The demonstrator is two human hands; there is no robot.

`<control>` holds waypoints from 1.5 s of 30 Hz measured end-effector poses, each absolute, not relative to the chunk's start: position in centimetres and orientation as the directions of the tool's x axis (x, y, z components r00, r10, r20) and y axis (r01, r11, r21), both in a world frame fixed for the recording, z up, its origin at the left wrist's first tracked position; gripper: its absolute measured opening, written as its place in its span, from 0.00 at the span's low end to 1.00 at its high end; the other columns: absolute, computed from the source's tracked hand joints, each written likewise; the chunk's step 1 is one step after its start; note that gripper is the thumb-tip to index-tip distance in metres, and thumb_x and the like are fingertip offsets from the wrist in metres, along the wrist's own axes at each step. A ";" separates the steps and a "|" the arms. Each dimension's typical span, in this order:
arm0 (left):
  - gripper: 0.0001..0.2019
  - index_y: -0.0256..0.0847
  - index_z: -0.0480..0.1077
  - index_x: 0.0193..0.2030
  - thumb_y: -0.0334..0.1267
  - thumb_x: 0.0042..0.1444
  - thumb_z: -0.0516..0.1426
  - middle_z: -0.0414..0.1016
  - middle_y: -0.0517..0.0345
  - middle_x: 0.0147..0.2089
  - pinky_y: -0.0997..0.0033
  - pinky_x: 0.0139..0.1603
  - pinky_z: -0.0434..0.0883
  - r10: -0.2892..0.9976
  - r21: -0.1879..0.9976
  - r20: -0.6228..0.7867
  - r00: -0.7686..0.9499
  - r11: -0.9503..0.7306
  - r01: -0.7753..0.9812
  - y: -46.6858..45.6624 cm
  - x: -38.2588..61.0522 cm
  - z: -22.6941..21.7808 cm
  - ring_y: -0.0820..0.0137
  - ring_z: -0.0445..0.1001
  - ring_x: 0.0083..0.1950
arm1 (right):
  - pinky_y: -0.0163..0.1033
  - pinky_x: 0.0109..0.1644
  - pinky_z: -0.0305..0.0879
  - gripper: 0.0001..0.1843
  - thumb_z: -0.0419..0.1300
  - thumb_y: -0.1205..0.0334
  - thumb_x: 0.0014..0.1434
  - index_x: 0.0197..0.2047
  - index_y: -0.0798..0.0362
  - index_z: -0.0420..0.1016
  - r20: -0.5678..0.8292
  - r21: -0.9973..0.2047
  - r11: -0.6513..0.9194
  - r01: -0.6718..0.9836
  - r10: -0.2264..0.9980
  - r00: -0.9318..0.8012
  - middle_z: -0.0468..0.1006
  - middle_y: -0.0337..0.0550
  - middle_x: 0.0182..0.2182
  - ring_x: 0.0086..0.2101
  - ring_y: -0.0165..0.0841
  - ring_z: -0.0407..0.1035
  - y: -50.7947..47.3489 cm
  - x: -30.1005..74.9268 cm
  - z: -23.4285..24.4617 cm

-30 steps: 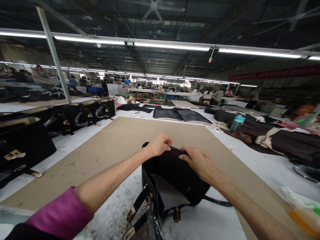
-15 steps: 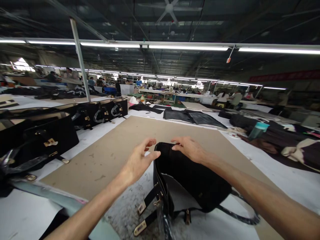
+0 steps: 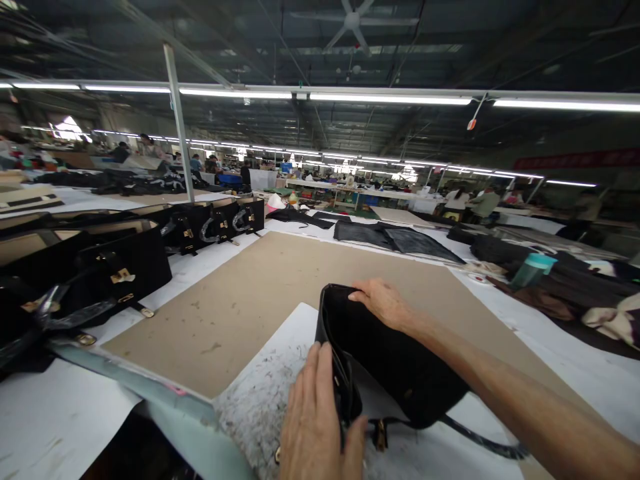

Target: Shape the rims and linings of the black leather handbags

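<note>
A turquoise-lidded bottle (image 3: 533, 271) sits beside dark cloth (image 3: 583, 285) at right, and a white fan (image 3: 353, 21) hangs overhead.

Place: we tag this a bag factory floor, one big open hall
Ceiling: high and dark, we see a white fan (image 3: 352, 21) plus tube lights (image 3: 390, 99) in long rows running far back
Product: matching black bags (image 3: 146, 257) with gold-tone clasps lined up at left, an open bag (image 3: 400, 360) up front
Tables: large worktable (image 3: 255, 280) covered in white and tan sheets, we count more benches (image 3: 373, 193) behind
Material: flat black pieces (image 3: 420, 241), heaped dark fabric (image 3: 493, 252)
Staff: we spot several people (image 3: 484, 202) among the far stations
Wall: red banner (image 3: 580, 160), lettering too blurred for us
</note>
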State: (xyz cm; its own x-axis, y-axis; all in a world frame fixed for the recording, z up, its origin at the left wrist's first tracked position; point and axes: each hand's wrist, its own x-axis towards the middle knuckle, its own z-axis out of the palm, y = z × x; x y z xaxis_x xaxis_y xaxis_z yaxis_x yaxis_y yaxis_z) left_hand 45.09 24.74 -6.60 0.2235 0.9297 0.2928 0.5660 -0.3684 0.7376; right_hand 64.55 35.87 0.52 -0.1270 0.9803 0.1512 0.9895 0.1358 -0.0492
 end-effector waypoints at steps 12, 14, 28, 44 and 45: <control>0.48 0.36 0.45 0.61 0.50 0.34 0.60 0.50 0.42 0.60 0.52 0.58 0.49 0.931 0.728 0.270 0.247 -0.365 0.580 23.7 44.8 -5.4 0.48 0.46 0.60 | 0.35 0.31 0.53 0.12 0.50 0.59 0.53 0.23 0.53 0.69 0.131 -0.046 0.035 0.998 0.991 -0.029 0.71 0.45 0.24 0.30 0.35 0.65 34.8 65.5 1.8; 0.42 0.36 0.47 0.61 0.47 0.40 0.58 0.54 0.42 0.58 0.53 0.57 0.50 0.928 0.731 0.280 0.248 -0.373 0.571 23.9 45.6 -5.5 0.50 0.50 0.59 | 0.35 0.30 0.52 0.12 0.51 0.60 0.52 0.22 0.53 0.68 0.113 -0.038 0.008 0.999 0.994 -0.003 0.70 0.43 0.22 0.28 0.34 0.64 33.6 66.2 2.6; 0.11 0.36 0.70 0.36 0.36 0.45 0.53 0.70 0.59 0.33 0.75 0.36 0.64 0.747 0.878 0.180 0.640 -0.415 0.239 32.1 43.4 -2.0 0.69 0.66 0.37 | 0.34 0.27 0.50 0.13 0.49 0.57 0.51 0.19 0.52 0.62 0.117 -0.125 -0.062 0.990 0.990 0.076 0.64 0.36 0.17 0.23 0.29 0.60 24.8 71.0 4.3; 0.12 0.34 0.71 0.34 0.42 0.47 0.55 0.69 0.61 0.30 0.79 0.35 0.61 0.594 0.937 0.104 0.798 -0.328 0.122 34.8 40.9 -3.1 0.72 0.65 0.34 | 0.38 0.36 0.62 0.17 0.48 0.48 0.53 0.34 0.49 0.72 0.087 -0.256 -0.020 0.967 0.995 0.043 0.76 0.38 0.28 0.31 0.37 0.69 23.6 74.1 0.1; 0.13 0.34 0.71 0.34 0.42 0.48 0.54 0.69 0.60 0.30 0.79 0.35 0.61 0.593 0.933 0.124 0.796 -0.343 0.110 34.8 40.8 -3.2 0.72 0.65 0.35 | 0.39 0.37 0.63 0.17 0.49 0.47 0.53 0.35 0.48 0.72 0.100 -0.251 -0.029 0.968 0.993 0.056 0.76 0.38 0.30 0.33 0.39 0.69 23.8 74.4 -0.3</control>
